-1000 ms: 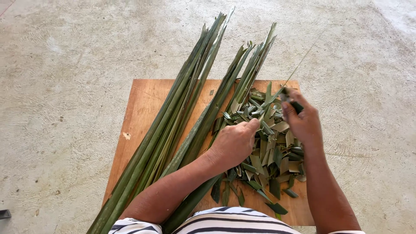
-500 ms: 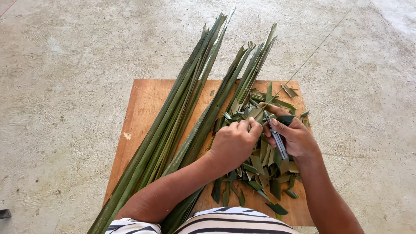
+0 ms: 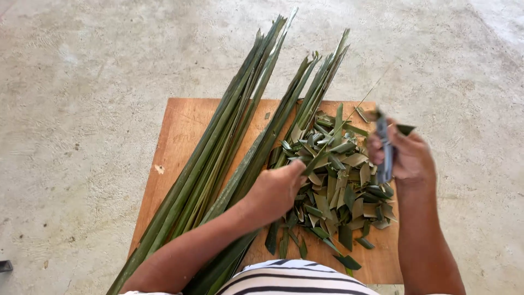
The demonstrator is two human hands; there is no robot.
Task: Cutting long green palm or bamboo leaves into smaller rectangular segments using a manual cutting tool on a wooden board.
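Head view: two bare hands work long green palm leaves over a wooden board on a concrete floor.

The left hand (image 3: 278, 188) is closed, pinching one narrow green leaf strip (image 3: 322, 150) that slants up to the right above the heap of short cut green leaf pieces (image 3: 338, 186). The right hand (image 3: 406, 155) is curled shut around a small dark-bladed knife (image 3: 383, 147), held just beside the heap's right side and near the right edge of the flat brown wooden board (image 3: 174, 142). Two bundles of long green leaves (image 3: 229, 131) lie diagonally across the board, tips overhanging its far edge. The board's left part is bare wood, and the grey concrete floor (image 3: 82, 109) lies open all round.
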